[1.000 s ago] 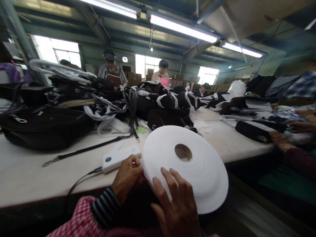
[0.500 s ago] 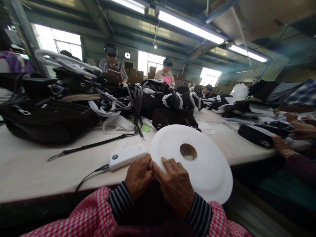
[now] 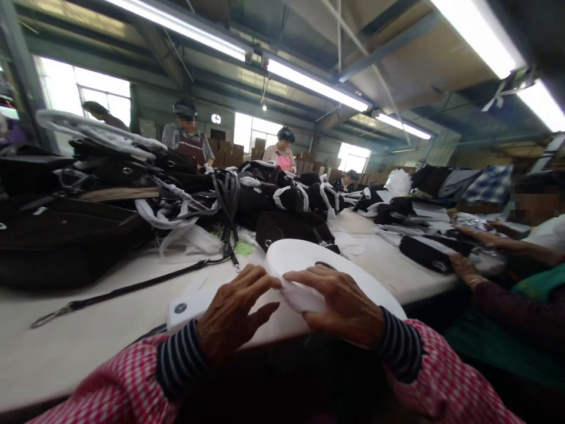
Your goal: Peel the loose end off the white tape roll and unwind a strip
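Here, a white roll [image 3: 304, 254] is shown just right of a white box [image 3: 183, 307], tilted toward the wearer. The left hand [image 3: 232, 315], fingers spread, is laid on the roll's near-left rim. The right hand [image 3: 342, 303] is closed in a pinch on a fold of white strip [image 3: 304, 299] at the roll's near face. The strip is probably best lifted slowly while the roll is steadied. The roll's core is hidden behind the right hand, and the box is half covered by the left.

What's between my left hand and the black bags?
Head view: a white power bank beside the left hand, then a black strap, before the black bags.
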A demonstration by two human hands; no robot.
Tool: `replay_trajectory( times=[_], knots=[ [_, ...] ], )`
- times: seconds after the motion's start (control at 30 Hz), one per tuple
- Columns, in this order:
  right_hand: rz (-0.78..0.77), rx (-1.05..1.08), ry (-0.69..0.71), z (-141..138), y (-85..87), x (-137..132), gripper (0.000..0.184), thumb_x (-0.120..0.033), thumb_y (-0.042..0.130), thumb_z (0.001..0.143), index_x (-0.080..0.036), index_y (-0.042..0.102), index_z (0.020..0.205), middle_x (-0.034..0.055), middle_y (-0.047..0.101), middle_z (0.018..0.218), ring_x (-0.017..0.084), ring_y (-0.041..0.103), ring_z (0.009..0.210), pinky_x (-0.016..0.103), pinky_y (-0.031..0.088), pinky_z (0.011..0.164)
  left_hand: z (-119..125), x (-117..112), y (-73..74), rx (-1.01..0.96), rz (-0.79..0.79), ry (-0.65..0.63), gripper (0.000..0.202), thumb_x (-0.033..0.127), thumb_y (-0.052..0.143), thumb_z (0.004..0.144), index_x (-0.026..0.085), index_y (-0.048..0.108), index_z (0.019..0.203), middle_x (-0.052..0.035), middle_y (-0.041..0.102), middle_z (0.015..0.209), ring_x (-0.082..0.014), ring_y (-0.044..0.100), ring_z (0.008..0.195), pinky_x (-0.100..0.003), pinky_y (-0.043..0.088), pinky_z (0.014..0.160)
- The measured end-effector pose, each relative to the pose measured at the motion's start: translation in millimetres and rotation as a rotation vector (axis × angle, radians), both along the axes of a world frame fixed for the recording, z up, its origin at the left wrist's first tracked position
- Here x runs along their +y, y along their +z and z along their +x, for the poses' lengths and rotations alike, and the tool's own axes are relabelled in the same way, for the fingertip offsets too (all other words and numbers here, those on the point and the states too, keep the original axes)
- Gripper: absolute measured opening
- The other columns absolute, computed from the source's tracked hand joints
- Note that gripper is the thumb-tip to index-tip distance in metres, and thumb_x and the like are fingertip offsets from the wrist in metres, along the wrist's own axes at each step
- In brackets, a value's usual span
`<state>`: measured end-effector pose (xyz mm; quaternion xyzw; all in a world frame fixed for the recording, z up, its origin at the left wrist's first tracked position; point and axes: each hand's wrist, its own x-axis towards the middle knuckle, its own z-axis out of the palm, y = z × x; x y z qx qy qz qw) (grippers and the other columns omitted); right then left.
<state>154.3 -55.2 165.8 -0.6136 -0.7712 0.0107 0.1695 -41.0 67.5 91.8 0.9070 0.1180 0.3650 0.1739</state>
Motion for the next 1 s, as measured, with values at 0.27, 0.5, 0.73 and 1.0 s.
replay_trajectory(
  times=[0.27,0.5,0.73,1.0],
  knots=[
    [0.099,-0.059,0.044,13.5,71.1,-22.7,0.070,-0.007,0.064,0.070,-0.030,0.066,0.136,0.0007,0.076,0.116,0.022,0.071,0.100,0.031,0.049,0.090,20.5,-0.1,86.4,-0.085,0.202,-0.173,0.015,0.021,0.056,0.103,0.019,0.064,0.090,-0.0046,0.062,0.101,-0.0208,0.053,0.096,-0.033,0.043,0.085],
    [0.145,-0.094,0.098,-20.1,141.3,-60.7,0.063,-0.005,0.063,0.075,-0.037,0.072,0.130,-0.0062,0.078,0.104,0.016,0.072,0.087,0.025,0.051,0.080,-13.6,-25.6,157.5,-0.057,0.253,-0.219,0.014,0.023,0.053,0.104,0.021,0.062,0.093,-0.0003,0.063,0.096,-0.0140,0.058,0.084,-0.025,0.043,0.076],
    [-0.075,0.157,0.148,-33.8,184.8,-73.6,0.049,-0.008,0.064,0.077,-0.027,0.077,0.120,-0.0062,0.073,0.081,0.009,0.061,0.062,0.015,0.044,0.053,-34.3,-46.7,192.1,-0.055,-0.044,-0.253,0.025,0.033,0.049,0.099,0.022,0.064,0.083,0.0011,0.064,0.078,-0.0149,0.058,0.071,-0.022,0.045,0.063],
    [-0.414,0.451,0.145,-29.8,159.2,-56.1,0.043,-0.017,0.068,0.075,-0.018,0.075,0.117,-0.0046,0.061,0.072,0.008,0.049,0.057,0.016,0.040,0.052,-42.0,-60.3,194.3,0.151,-0.497,-0.249,0.022,0.038,0.066,0.077,0.017,0.070,0.076,0.0015,0.055,0.064,-0.0109,0.047,0.055,-0.018,0.034,0.046]
  ],
)
